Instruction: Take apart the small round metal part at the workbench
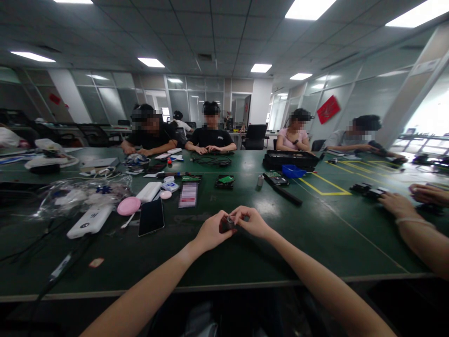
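Observation:
Just above the green table, my left hand (213, 230) curls its thumb and fingers around a small grey metal cylinder (230, 223). My right hand (251, 222) meets it from the other side, its fingertips pinched at the cylinder's upper end. Whether a smaller part sits between those fingertips is too small to make out. A similar silver cylinder (260, 180) stands upright farther back. Beside it lie an opened hard drive (276, 178) and a long black strip (286, 194). A device with a green circuit board (225, 180) lies straight ahead of my hands.
Left of my hands lie a dark phone (151, 217), a lit phone (188, 194), a pink round lid (128, 206), a white power bank (90, 220) and plastic bags. A blue tray (293, 171) stands before a black case (291, 160). Co-workers sit opposite; another person's hands (398, 206) work at right.

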Demonstrator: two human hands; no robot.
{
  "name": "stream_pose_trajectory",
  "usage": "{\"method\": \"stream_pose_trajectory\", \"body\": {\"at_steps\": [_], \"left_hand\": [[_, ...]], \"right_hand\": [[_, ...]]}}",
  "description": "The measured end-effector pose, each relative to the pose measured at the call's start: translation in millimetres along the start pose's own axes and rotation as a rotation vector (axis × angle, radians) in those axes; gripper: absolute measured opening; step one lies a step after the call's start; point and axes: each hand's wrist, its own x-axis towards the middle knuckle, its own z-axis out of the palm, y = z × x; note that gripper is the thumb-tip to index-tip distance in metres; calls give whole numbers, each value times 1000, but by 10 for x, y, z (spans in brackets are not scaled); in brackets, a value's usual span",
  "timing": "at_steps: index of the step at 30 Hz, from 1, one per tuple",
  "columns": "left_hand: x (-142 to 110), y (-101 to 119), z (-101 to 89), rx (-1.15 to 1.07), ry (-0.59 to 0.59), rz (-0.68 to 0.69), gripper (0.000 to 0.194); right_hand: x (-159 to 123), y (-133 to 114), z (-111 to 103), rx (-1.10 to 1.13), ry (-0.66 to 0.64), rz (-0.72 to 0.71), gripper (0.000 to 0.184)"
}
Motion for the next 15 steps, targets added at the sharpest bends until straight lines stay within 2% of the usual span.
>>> {"method": "stream_pose_trajectory", "body": {"at_steps": [15], "left_hand": [[9,-28,17,-12,-11,3,31]], "right_hand": [[-8,-9,2,-23,-3,-59,17]]}}
